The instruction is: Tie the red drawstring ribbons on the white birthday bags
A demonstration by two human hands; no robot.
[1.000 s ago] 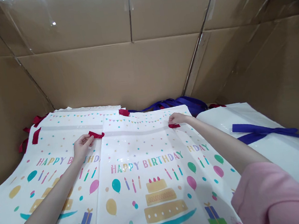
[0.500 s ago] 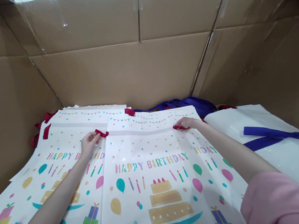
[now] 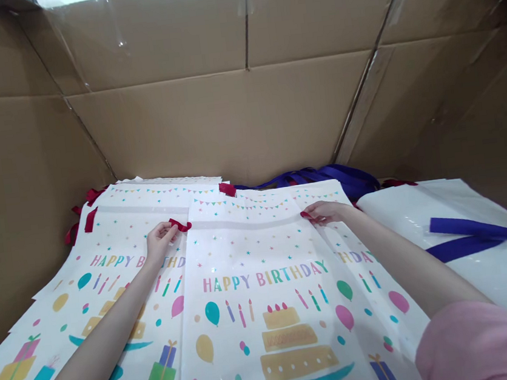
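"HAPPY BIRTHDAY" — on white bags [image 3: 270, 298]

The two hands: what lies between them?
In the head view, the upper part of the front white HAPPY BIRTHDAY piece lies between the left hand and right hand, crossed by a grey band. Each hand holds a red ribbon.
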